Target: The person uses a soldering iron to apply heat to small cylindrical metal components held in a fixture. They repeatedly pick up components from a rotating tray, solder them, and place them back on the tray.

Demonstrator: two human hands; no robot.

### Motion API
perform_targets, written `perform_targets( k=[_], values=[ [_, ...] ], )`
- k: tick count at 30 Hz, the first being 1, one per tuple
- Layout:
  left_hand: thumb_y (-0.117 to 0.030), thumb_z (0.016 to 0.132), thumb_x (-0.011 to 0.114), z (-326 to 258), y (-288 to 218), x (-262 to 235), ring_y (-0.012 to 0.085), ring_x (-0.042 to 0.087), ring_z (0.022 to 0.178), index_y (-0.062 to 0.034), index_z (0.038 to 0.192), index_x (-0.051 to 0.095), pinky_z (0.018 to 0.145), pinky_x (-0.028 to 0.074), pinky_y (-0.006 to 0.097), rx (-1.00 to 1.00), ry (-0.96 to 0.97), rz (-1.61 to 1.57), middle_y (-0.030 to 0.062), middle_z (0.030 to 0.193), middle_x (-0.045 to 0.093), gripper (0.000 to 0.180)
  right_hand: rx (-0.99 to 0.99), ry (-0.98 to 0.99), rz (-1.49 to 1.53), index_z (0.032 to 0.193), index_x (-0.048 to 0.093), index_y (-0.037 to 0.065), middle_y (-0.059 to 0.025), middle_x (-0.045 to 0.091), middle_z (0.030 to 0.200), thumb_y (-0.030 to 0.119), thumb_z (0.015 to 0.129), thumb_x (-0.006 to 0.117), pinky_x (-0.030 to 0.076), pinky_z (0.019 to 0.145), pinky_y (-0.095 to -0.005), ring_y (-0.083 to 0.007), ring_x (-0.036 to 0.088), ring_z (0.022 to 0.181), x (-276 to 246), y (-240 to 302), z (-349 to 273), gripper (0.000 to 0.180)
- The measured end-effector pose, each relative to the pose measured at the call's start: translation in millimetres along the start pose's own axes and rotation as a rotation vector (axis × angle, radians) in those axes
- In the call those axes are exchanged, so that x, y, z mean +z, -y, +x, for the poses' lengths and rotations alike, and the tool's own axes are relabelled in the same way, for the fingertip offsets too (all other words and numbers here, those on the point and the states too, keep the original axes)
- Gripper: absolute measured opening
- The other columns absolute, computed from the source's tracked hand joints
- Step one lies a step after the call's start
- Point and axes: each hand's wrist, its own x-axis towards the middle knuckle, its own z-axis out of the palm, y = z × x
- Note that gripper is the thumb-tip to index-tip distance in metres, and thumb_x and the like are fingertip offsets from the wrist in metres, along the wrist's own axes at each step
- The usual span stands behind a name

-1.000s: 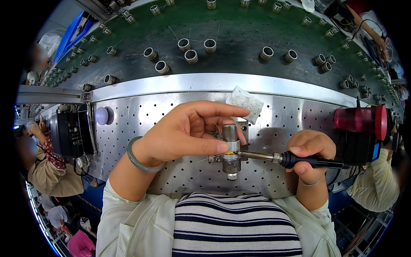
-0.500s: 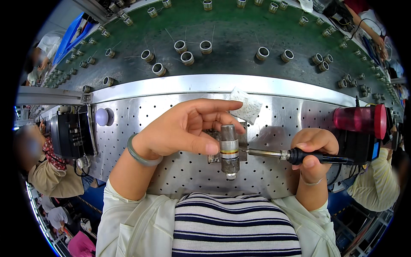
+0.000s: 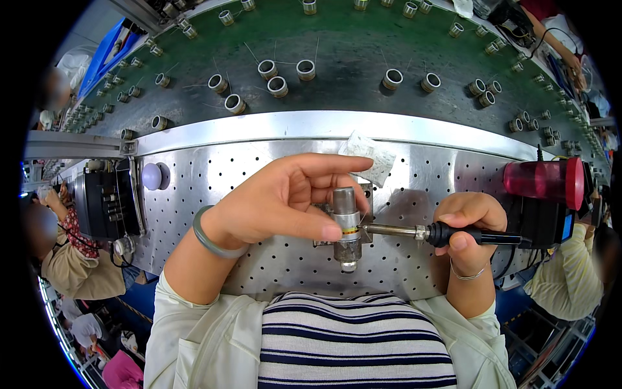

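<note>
Far side of metal cylinder (image 3: 346,223) hidden behind fingers of left hand (image 3: 285,201). Contact of soldering iron (image 3: 440,233) tip with cylinder too small to resolve. Iron's grip partly hidden inside right hand (image 3: 468,227). White packet (image 3: 370,154) partly covered by left fingertips. Distant metal rings (image 3: 531,110) too small to distinguish.

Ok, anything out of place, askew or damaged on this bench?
Only a crumpled white scrap lying loose on the perforated metal table looks stray. The left hand holds the metal cylinder upright, and the right hand keeps the soldering iron level against it.
</note>
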Motion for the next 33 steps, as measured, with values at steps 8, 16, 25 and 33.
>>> perform_targets(
  k=[8, 16, 25, 33],
  values=[
    [0.003, 0.072, 0.074, -1.1, -1.2, 2.7, 0.0155, 0.062, 0.091, 0.0069, 0.138, 0.037, 0.076, 0.050, 0.020, -0.012, -0.032, 0.037, 0.0168, 0.101, 0.063, 0.077, -0.043, 0.024, 0.009, 0.085, 0.064, -0.007, -0.0120, 0.063, 0.070, -0.001, 0.071, 0.074, 0.046, 0.051, -0.0258, -0.0176, 0.060, 0.055, 0.4, -2.1, 1.6, 0.019],
    [0.003, 0.072, 0.074, -0.1, -0.9, 1.4, 0.0155, 0.063, 0.092, 0.0067, 0.139, 0.036, 0.076, 0.050, 0.020, -0.012, -0.026, 0.041, 0.0183, 0.101, 0.064, 0.077, -0.018, 0.028, 0.061, 0.085, 0.064, -0.007, -0.0131, 0.063, 0.070, -0.001, 0.069, 0.076, 0.046, 0.052, -0.0261, -0.0192, 0.060, 0.055, 0.7, 0.0, 2.1, 0.021],
    [0.003, 0.072, 0.075, 0.9, -0.1, 0.4, 0.0159, 0.063, 0.091, 0.0068, 0.139, 0.035, 0.076, 0.050, 0.020, -0.012, -0.018, 0.033, 0.0195, 0.102, 0.064, 0.079, -0.039, 0.059, -0.009, 0.084, 0.065, -0.007, -0.0138, 0.064, 0.070, -0.001, 0.064, 0.078, 0.045, 0.051, -0.0265, -0.0190, 0.059, 0.055, -2.4, -2.0, 1.3, 0.025],
    [0.003, 0.071, 0.075, 2.0, 0.4, 0.3, 0.0159, 0.064, 0.092, 0.0068, 0.139, 0.035, 0.076, 0.050, 0.020, -0.011, -0.017, 0.034, 0.0193, 0.102, 0.064, 0.079, -0.070, 0.090, -0.065, 0.085, 0.065, -0.006, -0.0133, 0.063, 0.067, -0.001, 0.064, 0.078, 0.044, 0.051, -0.0266, -0.0190, 0.058, 0.053, -4.6, -1.4, 1.2, 0.025]
  ],
)
